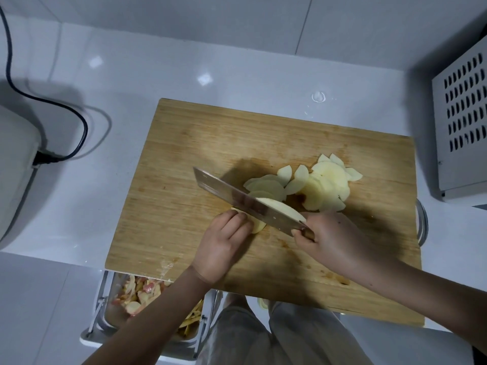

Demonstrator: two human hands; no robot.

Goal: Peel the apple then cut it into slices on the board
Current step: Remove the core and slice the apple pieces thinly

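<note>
The left fingers [237, 222] are curled close together, and their tips are pressed down on the apple piece [257, 225], which is held against the board [184, 154] near its middle. The left hand [224, 243] is seen from above, knuckles up. The right fingers are wrapped tight round the handle [308, 234] of the knife [237, 196], with the right hand [334, 238] just beside the apple piece. The broad blade is laid aslant across the piece, its tip pointed up and left, right against the left fingertips. One pale slice [279, 208] is seen lying against the blade's flat. Further peeled slices [324, 183] are fanned out in a heap behind the blade, toward the board's right side. Below the board's near edge, red and yellow peels [139, 291] are held in a bin [105, 320]. The board is set on a white counter [158, 75]. To the left a black cord [79, 119] is plugged into a white appliance [15, 167]; to the right a vented box [463, 114] is stood.
</note>
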